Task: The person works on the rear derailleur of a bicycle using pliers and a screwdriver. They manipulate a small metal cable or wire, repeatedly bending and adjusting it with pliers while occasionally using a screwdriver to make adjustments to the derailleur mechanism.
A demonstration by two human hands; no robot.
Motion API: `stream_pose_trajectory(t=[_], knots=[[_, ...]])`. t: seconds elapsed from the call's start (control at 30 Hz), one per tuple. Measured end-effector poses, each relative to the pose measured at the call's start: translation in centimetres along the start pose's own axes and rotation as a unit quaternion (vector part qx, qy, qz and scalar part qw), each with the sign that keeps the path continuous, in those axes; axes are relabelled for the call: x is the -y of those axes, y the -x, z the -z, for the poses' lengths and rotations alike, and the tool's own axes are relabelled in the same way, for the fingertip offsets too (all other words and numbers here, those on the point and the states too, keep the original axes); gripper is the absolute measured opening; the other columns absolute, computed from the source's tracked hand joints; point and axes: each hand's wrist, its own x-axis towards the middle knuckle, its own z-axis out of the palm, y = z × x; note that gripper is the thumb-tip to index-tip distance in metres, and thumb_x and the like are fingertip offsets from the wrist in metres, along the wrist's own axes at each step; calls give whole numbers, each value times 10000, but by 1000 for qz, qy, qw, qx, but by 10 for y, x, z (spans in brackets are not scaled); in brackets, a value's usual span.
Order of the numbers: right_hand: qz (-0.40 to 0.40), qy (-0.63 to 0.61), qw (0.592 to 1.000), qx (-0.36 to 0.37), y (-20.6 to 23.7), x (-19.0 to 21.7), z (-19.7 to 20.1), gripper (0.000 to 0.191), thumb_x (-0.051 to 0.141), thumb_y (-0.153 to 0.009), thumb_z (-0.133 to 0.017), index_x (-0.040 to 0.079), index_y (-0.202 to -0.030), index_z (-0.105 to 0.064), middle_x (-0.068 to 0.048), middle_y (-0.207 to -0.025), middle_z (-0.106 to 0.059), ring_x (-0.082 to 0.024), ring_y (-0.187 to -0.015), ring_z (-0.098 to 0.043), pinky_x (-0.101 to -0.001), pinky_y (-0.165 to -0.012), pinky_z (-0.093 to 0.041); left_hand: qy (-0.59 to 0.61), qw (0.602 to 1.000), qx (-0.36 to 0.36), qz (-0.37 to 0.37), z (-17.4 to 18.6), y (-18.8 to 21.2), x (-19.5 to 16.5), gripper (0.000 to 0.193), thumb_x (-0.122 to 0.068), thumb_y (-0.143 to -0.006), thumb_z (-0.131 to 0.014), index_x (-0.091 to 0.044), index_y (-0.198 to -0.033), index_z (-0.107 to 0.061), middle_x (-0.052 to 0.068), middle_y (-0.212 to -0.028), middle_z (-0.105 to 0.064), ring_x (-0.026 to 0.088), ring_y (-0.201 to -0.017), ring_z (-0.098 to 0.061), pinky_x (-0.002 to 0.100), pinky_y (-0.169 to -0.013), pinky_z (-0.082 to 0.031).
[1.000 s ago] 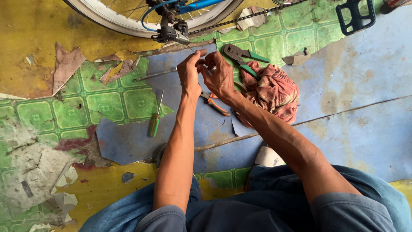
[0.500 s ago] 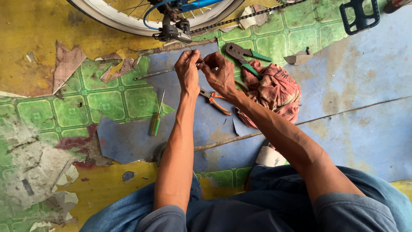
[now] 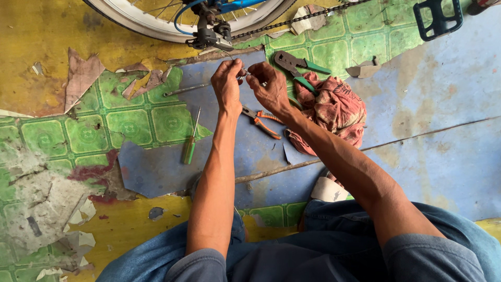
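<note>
Presently the left hand (image 3: 226,83) and the right hand (image 3: 267,86) are raised close together just below the bicycle's rear derailleur (image 3: 209,36), both pinched on a thin cable (image 3: 245,72) that runs down from that mechanism; the cable end sits between the fingertips of the two hands, and its finer detail is too small to make out.

Directly under the hands, on the floor, lie orange-handled pliers (image 3: 262,120). Just right of the right hand lies a green-handled cutter (image 3: 297,67), its lower handle touching a crumpled reddish rag (image 3: 334,109). Left of the left forearm lies a green-handled screwdriver (image 3: 190,143), tip pointing away from the person, and above it a slim metal rod (image 3: 185,90).

Along the top edge are the bicycle wheel (image 3: 156,23), the chain (image 3: 302,18) and a black pedal (image 3: 437,20). The floor (image 3: 433,104) shows worn, torn layers of blue, green-patterned and yellow covering.
</note>
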Motion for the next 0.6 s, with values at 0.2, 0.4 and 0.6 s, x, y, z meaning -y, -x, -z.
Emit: stream_pose_trajectory(t=[0.2, 0.4, 0.6], knots=[[-30, -61, 997, 29, -2, 2, -1, 197, 139, -950, -703, -13, -1066, -653, -74, -851, -706, -122, -756, -654, -285, -700, -547, 4, 1000, -4, 10, 0, -1, 0, 148, -210, -922, -724, -77, -861, -745, -13, -752, -671, 103, -713, -597, 294, -671, -454], [-48, -58, 996, 47, -3, 5, 1, 240, 223, -978, -684, -7, -1046, -676, -64, -775, -695, -117, -664, -638, -277, -593, -530, 2, 1000, 1, 18, 2, 0, -1, 160, -211, -926, -716, -68, -868, -761, -6, -740, -673, 115, -706, -589, 300, -671, -447], [-52, -21, 998, 30, -5, 7, 4, 258, 265, -979, -659, 11, -1009, -691, -65, -744, -708, -111, -620, -659, -274, -561, -533, -20, 1000, 15, 11, 3, 0, -2, 201, -238, -933, -698, -59, -924, -790, -7, -767, -682, 111, -741, -597, 300, -686, -453]])
